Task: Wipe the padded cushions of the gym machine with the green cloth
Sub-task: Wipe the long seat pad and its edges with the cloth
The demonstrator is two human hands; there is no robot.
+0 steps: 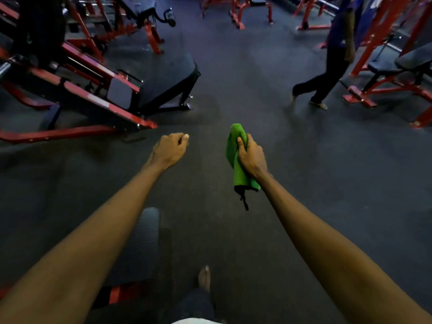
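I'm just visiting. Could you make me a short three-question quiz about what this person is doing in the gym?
1. True or false: the green cloth is in the right hand.
2. The left hand is: A) gripping a bar, B) a loose empty fist, C) on a cushion.
3. Fill in: the cloth touches ___ cushion at this moment.

Key: 1 true; 2 B; 3 no. Both hands hang over bare floor, apart from the red machine.

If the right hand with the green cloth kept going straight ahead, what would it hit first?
Probably nothing soon: ahead of the right hand and cloth lies bare floor; red frames stand far beyond, though depth is unclear.
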